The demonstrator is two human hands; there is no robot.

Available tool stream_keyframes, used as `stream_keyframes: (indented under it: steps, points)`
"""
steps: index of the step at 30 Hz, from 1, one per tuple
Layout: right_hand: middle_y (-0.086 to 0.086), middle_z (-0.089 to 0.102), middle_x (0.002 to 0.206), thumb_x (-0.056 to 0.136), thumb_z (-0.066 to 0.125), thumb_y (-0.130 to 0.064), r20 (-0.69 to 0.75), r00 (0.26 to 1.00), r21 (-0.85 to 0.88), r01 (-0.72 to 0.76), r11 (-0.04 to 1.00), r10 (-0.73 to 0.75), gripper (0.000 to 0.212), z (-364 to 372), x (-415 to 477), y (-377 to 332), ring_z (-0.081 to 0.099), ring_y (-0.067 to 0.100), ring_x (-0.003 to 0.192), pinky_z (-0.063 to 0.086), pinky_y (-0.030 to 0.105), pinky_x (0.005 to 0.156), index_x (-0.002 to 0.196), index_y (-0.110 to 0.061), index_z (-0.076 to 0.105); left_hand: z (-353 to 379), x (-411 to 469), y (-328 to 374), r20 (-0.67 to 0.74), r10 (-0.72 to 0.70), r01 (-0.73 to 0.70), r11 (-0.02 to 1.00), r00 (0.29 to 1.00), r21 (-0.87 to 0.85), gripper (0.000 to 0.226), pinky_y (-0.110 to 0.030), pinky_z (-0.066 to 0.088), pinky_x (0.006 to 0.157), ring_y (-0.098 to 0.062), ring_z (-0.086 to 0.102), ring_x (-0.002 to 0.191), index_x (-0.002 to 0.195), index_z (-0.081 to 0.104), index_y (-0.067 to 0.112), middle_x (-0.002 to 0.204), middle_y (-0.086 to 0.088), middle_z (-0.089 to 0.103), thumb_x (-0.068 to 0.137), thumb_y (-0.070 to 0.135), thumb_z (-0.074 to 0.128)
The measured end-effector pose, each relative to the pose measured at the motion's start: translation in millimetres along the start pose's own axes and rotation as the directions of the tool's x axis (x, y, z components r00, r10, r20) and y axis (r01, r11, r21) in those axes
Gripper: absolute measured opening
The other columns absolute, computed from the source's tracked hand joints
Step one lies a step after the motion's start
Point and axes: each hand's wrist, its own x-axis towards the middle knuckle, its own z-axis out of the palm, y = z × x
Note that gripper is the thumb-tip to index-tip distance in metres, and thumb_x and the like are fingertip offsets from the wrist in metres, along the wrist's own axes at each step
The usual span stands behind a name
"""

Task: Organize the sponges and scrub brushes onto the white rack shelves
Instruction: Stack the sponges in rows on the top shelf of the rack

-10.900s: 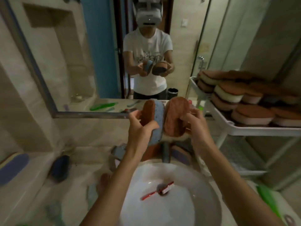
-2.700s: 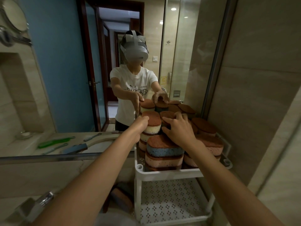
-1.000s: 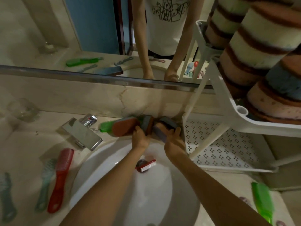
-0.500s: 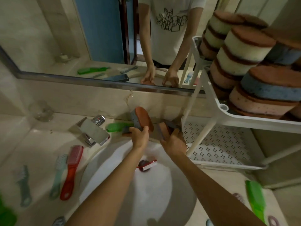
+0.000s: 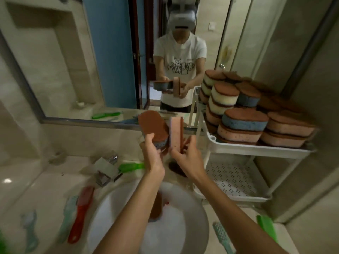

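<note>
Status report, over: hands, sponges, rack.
Both full: left hand grips blue sponge, right hand grips pink sponge, above sink. Top shelf of rack piled high with stacked sponges.

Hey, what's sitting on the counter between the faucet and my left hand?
A green scrub brush lies there, one end by the faucet, the other passing behind the left hand, as the head view shows.

top shelf (image 5: 256, 148) packed w/ sponges (image 5: 244, 123), lower shelf (image 5: 233, 178) open
</note>
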Motion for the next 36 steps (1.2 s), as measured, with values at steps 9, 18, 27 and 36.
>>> stream_keyframes:
  steps: [9, 18, 27, 36]
  points:
    - [0.004, 0.061, 0.094, 0.073, 0.068, -0.041, -0.283, 0.935, 0.031, 0.232, 0.972, -0.214, 0.037, -68.2, 7.3, -81.3, 0.061, 0.021, 0.085, 0.055, 0.043, 0.074, 0.090, -0.021, 0.042, 79.5, -50.9, 70.5, 0.228, 0.117, -0.095, 0.990, 0.967, -0.105, 0.019, -0.034, 0.049, 0.075, -0.025, 0.060, 0.092, 0.102, 0.058, 0.018, 0.091, -0.006, 0.062, 0.089, 0.028, 0.047]
    - [-0.002, 0.060, 0.097, 0.075, 0.066, -0.050, -0.465, 0.879, -0.027, 0.101, 0.995, -0.102, 0.042, -158.6, 34.2, -81.7, 0.061, 0.018, 0.087, 0.056, 0.039, 0.079, 0.096, -0.023, 0.042, 159.5, -63.4, 65.7, 0.396, -0.092, 0.087, 0.996, 0.914, 0.033, 0.018, -0.039, 0.047, 0.095, -0.030, 0.060, 0.107, 0.108, 0.050, 0.018, 0.111, -0.010, 0.059, 0.090, 0.019, 0.052]
    - [0.004, 0.059, 0.109, 0.084, 0.060, -0.046, -0.514, 0.857, -0.156, -0.057, 0.986, -0.032, 0.043, -253.5, 63.8, -42.3, 0.056, 0.017, 0.089, 0.046, 0.029, 0.074, 0.113, -0.017, 0.046, 239.8, -28.1, 41.0, 0.469, -0.264, 0.102, 0.934, 0.843, 0.343, 0.053, -0.039, 0.048, 0.083, -0.028, 0.060, 0.085, 0.136, 0.036, 0.013, 0.108, -0.017, 0.055, 0.090, 0.037, 0.047]
    - [0.011, 0.054, 0.126, 0.082, 0.038, -0.071, -0.426, 0.904, -0.486, -0.246, 0.839, 0.018, 0.071, -257.9, 105.5, -11.1, 0.052, 0.032, 0.114, 0.048, 0.045, 0.093, 0.136, -0.026, 0.037, 265.7, 4.4, 11.2, 0.478, -0.341, 0.217, 0.930, 0.809, 0.296, 0.050, -0.050, 0.040, 0.101, -0.041, 0.045, 0.125, 0.135, 0.038, 0.010, 0.139, -0.022, 0.042, 0.090, 0.030, 0.046]
